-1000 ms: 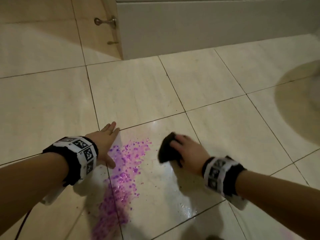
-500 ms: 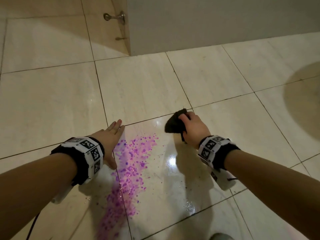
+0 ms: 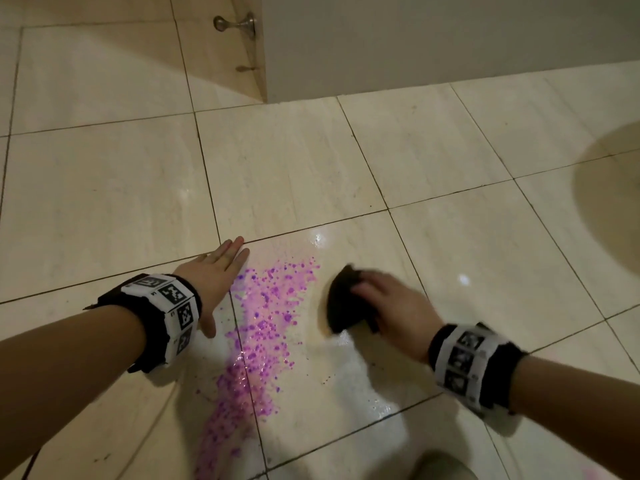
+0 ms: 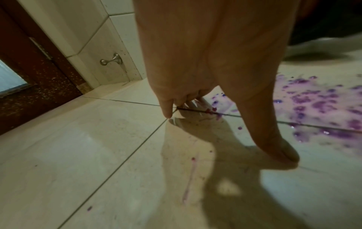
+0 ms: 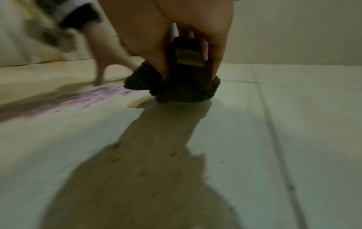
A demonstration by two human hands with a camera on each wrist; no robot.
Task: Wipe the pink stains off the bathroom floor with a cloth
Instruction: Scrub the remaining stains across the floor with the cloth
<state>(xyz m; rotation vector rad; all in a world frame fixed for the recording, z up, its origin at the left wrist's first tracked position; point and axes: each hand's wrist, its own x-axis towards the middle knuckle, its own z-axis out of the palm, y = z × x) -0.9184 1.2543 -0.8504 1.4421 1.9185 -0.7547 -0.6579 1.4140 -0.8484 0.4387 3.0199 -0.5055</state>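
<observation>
Pink-purple stains [image 3: 263, 317] run in a speckled band down the beige tiled floor [image 3: 294, 168], from mid-tile toward the near edge; they also show in the left wrist view as stains [image 4: 321, 105] and blurred in the right wrist view as stains [image 5: 88, 97]. My right hand [image 3: 384, 306] grips a dark fuzzy cloth [image 3: 341, 303] and presses it on the wet tile just right of the stains; the cloth [image 5: 176, 91] is bunched under the fingers. My left hand [image 3: 218, 271] lies flat with straight fingers on the floor at the stains' left edge, fingertips [image 4: 168, 114] touching the tile.
A grey wall panel [image 3: 433, 39] rises at the back. A metal door stop [image 3: 235, 24] juts from the tiled wall at back left, beside a dark wooden door frame [image 4: 39, 77]. A round shadow [image 3: 609, 188] falls at the right. The wiped tile shines wet.
My right hand has pulled the cloth back toward me from the tile's far grout line, after pushing it forward. The left hand stays planted.
</observation>
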